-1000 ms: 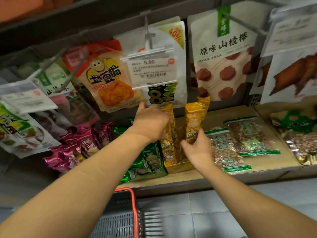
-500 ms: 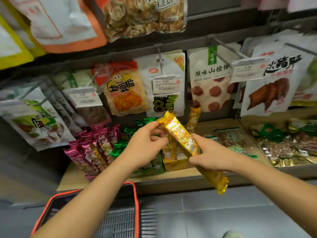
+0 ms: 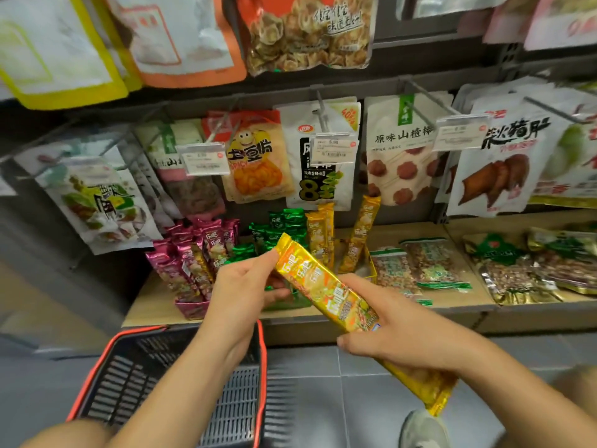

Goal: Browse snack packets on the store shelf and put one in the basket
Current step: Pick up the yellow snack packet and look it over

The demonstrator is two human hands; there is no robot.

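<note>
A long yellow snack packet [image 3: 326, 289] lies slantwise in front of the shelf, its top end up left and its bottom end down right. My right hand [image 3: 394, 331] grips its middle from above. My left hand [image 3: 248, 282] pinches its upper end with thumb and fingers. Below my left forearm hangs a black shopping basket with a red rim [image 3: 262, 367]; what shows of its inside holds nothing. More yellow packets [image 3: 319, 234] stand in a box on the wooden shelf [image 3: 458, 305] behind my hands.
Pink packets [image 3: 190, 257] and green packets [image 3: 284, 221] stand left of the yellow ones. Clear nut bags [image 3: 420, 266] lie to the right. Hanging snack bags and price tags [image 3: 334, 148] on hooks jut out above. Grey floor tiles and a shoe [image 3: 423, 428] are below.
My right hand pulled a yellow packet out of the shelf box and brought it toward me. My left hand left the box and took the packet's top end. The view drew back.
</note>
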